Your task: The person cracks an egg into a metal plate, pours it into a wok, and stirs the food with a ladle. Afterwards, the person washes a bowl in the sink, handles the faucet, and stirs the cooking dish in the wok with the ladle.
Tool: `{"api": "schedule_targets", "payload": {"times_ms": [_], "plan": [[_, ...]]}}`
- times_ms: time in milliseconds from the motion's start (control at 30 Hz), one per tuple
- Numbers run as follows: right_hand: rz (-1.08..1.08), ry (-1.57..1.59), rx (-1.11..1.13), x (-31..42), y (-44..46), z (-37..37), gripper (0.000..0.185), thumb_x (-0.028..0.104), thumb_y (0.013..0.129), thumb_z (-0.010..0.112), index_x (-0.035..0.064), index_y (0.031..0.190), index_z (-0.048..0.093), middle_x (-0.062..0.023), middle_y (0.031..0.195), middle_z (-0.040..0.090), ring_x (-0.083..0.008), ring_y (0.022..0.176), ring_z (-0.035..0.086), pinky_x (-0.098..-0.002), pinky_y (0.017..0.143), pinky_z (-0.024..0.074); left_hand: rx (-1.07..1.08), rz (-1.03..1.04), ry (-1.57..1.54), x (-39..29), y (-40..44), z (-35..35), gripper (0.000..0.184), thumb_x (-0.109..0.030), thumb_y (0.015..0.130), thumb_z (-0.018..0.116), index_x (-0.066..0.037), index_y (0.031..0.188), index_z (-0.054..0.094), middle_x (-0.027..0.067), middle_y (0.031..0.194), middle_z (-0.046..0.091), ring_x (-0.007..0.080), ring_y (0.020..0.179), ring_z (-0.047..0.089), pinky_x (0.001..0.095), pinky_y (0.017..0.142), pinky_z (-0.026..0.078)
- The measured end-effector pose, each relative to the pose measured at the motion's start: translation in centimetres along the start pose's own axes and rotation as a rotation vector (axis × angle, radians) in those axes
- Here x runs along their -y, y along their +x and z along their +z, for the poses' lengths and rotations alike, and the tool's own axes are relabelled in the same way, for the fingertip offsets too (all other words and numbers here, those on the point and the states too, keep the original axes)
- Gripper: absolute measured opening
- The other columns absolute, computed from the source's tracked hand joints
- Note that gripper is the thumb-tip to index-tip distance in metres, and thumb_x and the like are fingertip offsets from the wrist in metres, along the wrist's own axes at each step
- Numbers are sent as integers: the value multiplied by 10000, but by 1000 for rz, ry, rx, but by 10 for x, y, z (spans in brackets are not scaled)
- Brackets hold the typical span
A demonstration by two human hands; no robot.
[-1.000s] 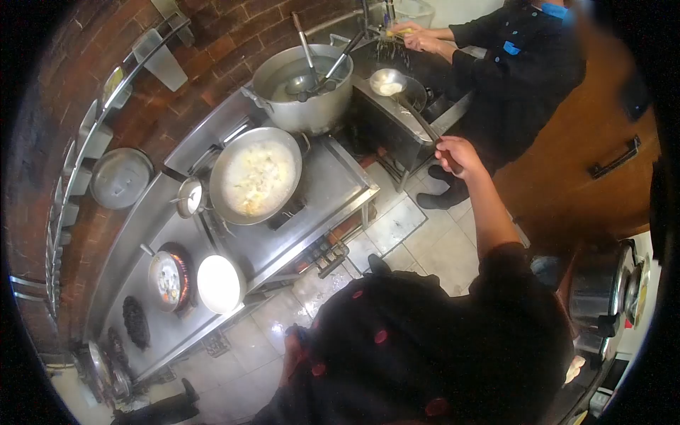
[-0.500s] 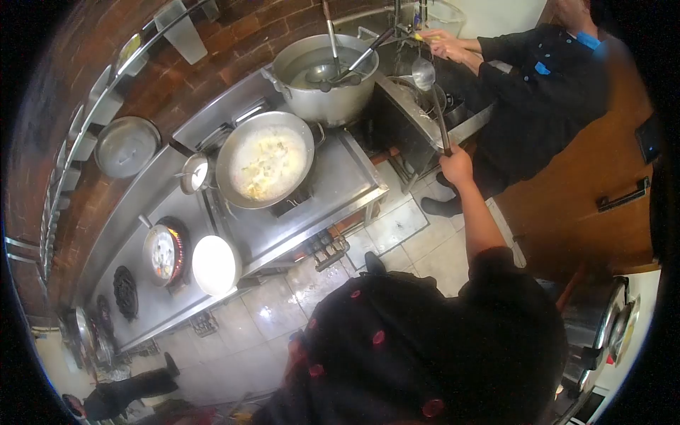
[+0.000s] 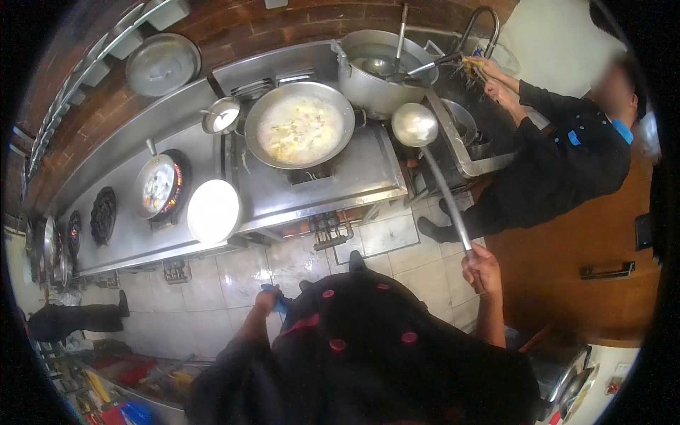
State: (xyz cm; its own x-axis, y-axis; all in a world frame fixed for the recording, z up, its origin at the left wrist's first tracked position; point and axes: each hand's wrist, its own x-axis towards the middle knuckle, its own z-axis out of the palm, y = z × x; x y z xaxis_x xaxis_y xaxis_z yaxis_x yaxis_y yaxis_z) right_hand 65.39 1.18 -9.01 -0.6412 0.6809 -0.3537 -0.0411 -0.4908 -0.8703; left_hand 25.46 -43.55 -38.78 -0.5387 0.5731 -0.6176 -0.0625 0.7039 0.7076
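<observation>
Head view, ladle's place: the long-handled silver metal ladle [image 3: 448, 190] hangs in front of the person, its round bowl out ahead of the right hand [image 3: 482, 269] and to its left.
Nearer hand: the right, at the handle's far end; the left hand [image 3: 265, 302] is well apart, beside the body.
Right grip: fingers wrapped around the handle.
Left grip: fingers appear curled on a bright blue cloth-like piece [image 3: 280, 304].
Ladle to pan: the wide, round, grey metal pan [image 3: 346, 120] of pale, frothy food lies left of the bowl, with a gap between them.
Ladle to pot: the tall, dull-silver metal stockpot [image 3: 374, 98] stands just beyond the bowl; whether they touch, I cannot tell.
Ladle's pointing: bowl end away from the person.
Long axis: slanting forward and leftward from the right hand.
</observation>
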Motion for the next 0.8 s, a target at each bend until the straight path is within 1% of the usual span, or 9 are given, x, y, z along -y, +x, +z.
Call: {"api": "schedule_targets", "payload": {"times_ms": [133, 267, 367, 433, 500, 600, 667, 767, 800], "plan": [[7, -347, 61, -2, 32, 61, 520, 2, 780, 581, 0, 1294, 503, -28, 700, 555, -100, 486, 489, -250, 421, 396, 15, -123, -220, 6, 9, -5, 400, -381, 877, 597, 13, 926, 640, 100, 867, 646, 211, 760, 610, 332, 684, 487], [-85, -709, 32, -14, 88, 122, 525, 11, 797, 571, 8, 1317, 493, -8, 703, 541, -90, 511, 502, -250, 453, 404, -126, -115, 16, 5, -8, -9, 444, -410, 874, 590, 25, 950, 639, 118, 876, 647, 225, 768, 620, 352, 675, 499], [-134, -777, 81, -26, 132, 142, 563, 52, 779, 601, 16, 1329, 485, -61, 723, 598, -109, 533, 536, -279, 495, 445, -148, -112, 52, 56, -16, -15, 500, -458, 863, 588, 28, 970, 637, 130, 876, 645, 243, 746, 624, 373, 629, 506], [-226, -969, 50, -36, 159, 147, 573, 82, 768, 605, 21, 1326, 490, -114, 760, 634, -143, 558, 573, -303, 531, 470, -150, -359, -250, 82, -26, -11, 531, -488, 860, 579, 26, 983, 634, 134, 875, 645, 254, 729, 626, 389, 595, 507], [-274, -1091, 32, -48, 183, 149, 579, 109, 759, 606, 19, 1320, 495, -160, 801, 658, -180, 591, 607, -323, 575, 490, -194, -319, -318, 83, -58, -9, 564, -527, 863, 554, 19, 982, 633, 136, 878, 647, 258, 722, 630, 394, 570, 504], [-229, -1124, 29, -52, 201, 155, 577, 131, 749, 596, 9, 1306, 504, -199, 849, 672, -229, 652, 644, -339, 647, 505, -233, -132, -62, 90, -100, 2, 500, -482, 886, 536, 3, 925, 649, 144, 867, 646, 254, 744, 628, 391, 643, 504], [-127, -1086, 27, -43, 195, 166, 567, 126, 749, 582, 7, 1299, 511, -198, 853, 674, -249, 690, 655, -341, 685, 506, -165, -60, 314, 127, -105, 7, 415, -406, 905, 528, -13, 922, 662, 131, 864, 647, 249, 794, 624, 384, 743, 492], [-200, -1083, 67, -54, 206, 155, 582, 123, 746, 589, -9, 1306, 497, -195, 864, 673, -229, 661, 647, -338, 660, 503, -134, -391, -694, 163, -107, 34, 406, -388, 910, 521, -12, 954, 666, 129, 899, 660, 247, 857, 625, 375, 790, 475], [-221, -1073, 80, -58, 210, 150, 587, 122, 746, 591, -14, 1308, 493, -191, 863, 672, -221, 643, 641, -336, 642, 501, -162, -344, -540, 167, -113, 40, 406, -388, 908, 523, -11, 957, 667, 128, 904, 663, 246, 867, 624, 378, 790, 472]]}}
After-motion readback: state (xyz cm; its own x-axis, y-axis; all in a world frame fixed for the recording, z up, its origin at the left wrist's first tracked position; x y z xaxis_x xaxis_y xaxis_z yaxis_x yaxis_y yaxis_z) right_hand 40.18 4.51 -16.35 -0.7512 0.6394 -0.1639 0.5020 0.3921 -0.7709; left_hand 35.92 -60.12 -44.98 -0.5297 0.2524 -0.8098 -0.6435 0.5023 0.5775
